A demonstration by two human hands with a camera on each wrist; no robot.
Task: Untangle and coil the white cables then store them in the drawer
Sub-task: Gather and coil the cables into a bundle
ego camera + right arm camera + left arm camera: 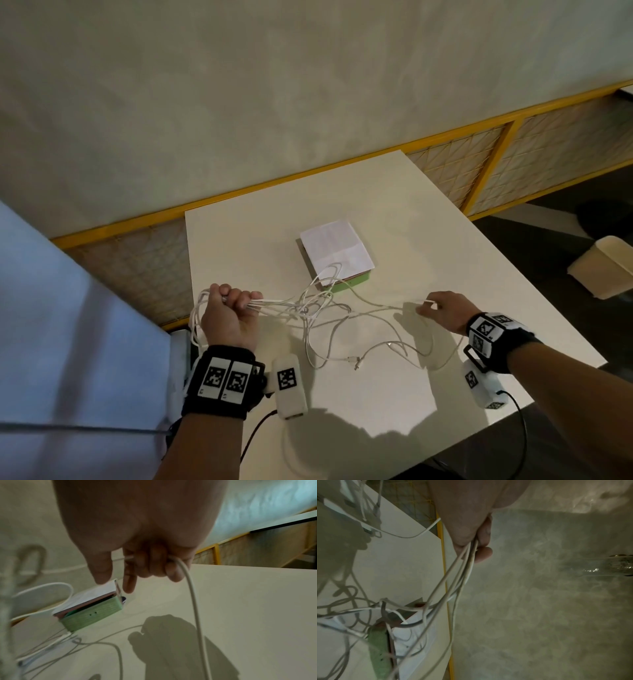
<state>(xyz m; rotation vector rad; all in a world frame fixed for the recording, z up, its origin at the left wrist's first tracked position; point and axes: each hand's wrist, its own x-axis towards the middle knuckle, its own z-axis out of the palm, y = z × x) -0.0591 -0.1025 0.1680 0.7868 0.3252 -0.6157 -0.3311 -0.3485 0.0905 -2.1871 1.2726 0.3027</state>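
Left hand (228, 315) clenches a bundle of white cables (308, 308) above the worktop (445, 240), right hand (442, 313) pinching one strand pulled sideways; tugging harder could tighten the middle knot, or drag the green box (346, 282).

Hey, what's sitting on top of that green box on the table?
A folded white paper covers the green box, with a thin reddish layer under it. A few loops of the white cables drape over its near edge. The box's top face is hidden.
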